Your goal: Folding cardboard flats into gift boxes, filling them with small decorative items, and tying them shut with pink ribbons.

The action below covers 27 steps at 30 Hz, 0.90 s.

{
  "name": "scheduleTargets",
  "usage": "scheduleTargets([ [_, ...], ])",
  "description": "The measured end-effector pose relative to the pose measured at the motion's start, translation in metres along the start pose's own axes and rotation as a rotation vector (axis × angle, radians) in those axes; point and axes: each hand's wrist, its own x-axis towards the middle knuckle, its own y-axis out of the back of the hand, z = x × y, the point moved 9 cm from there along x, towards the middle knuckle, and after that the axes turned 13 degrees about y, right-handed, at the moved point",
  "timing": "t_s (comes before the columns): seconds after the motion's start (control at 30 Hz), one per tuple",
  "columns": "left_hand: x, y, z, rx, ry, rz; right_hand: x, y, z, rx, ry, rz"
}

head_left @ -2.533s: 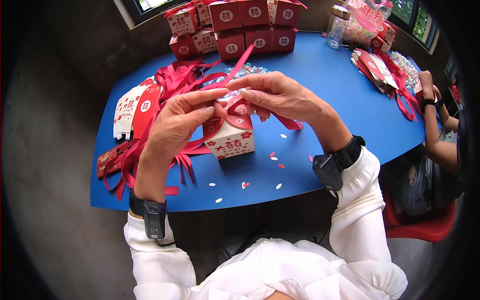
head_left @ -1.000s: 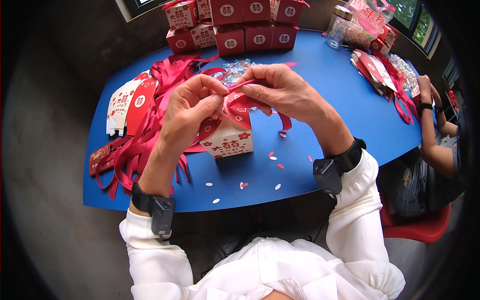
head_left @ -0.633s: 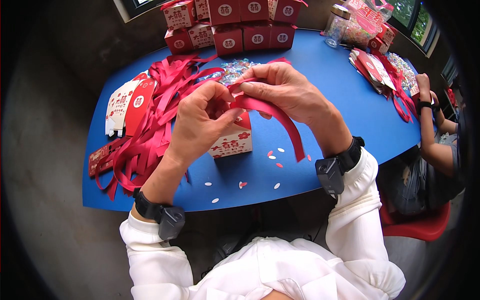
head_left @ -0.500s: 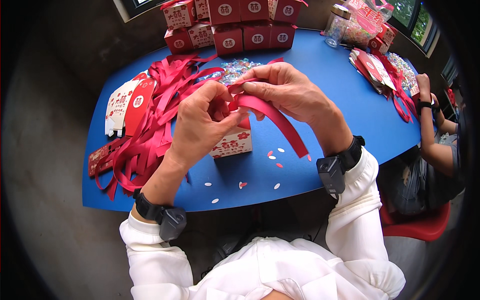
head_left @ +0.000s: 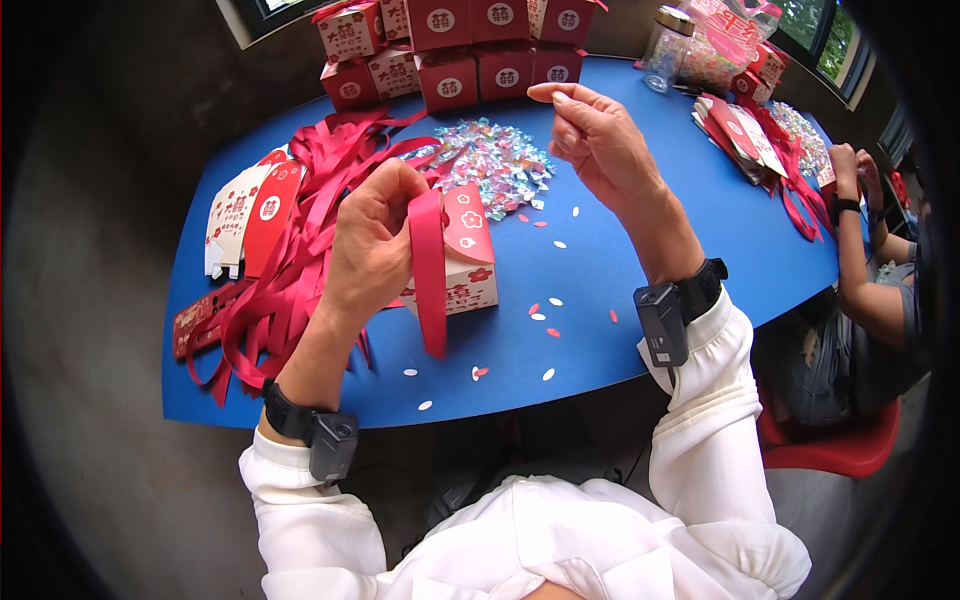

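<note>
My left hand (head_left: pixel 372 238) is closed on a dark pink ribbon (head_left: pixel 427 275), whose free end hangs in front of a small red-and-white gift box (head_left: pixel 468 285). The box stands upright on the table close beside that hand, red flower-printed side up, partly hidden by hand and ribbon. My right hand (head_left: pixel 608 145) is raised over the table, off the ribbon, beyond the heap of candies. Its index finger stretches out to the left, the thumb lies near it and the other fingers curl; nothing shows in it.
Loose ribbons (head_left: pixel 315 215) and flat box blanks (head_left: pixel 240 215) lie left on the blue table (head_left: pixel 620 330). Shiny wrapped candies (head_left: pixel 495 165) are heaped behind the box, with paper petals scattered nearer. Finished boxes (head_left: pixel 445 82) stack at the back; a glass jar (head_left: pixel 665 55) and another person's arm (head_left: pixel 850 235) are right.
My right hand has let go of the ribbon and moved up and to the right. My left hand keeps the ribbon, now hanging down, and the candy heap and box show more.
</note>
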Motion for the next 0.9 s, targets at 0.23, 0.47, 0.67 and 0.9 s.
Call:
scheduleTargets([
  [0.23, 0.001, 0.001, -0.001, -0.011, 0.000, -0.004, 0.004, 0.012, 0.009, -0.163, 0.086, 0.004],
  [0.47, 0.000, 0.002, 0.002, -0.050, -0.019, -0.034, -0.021, -0.067, -0.004, -0.681, 0.543, -0.386],
  [0.67, -0.001, 0.002, 0.002, -0.097, -0.049, -0.068, -0.046, -0.113, -0.014, -0.830, 0.749, -0.567],
  [0.9, 0.000, 0.008, -0.002, -0.077, 0.019, -0.038, -0.036, -0.078, -0.032, -0.815, 0.659, -0.368],
])
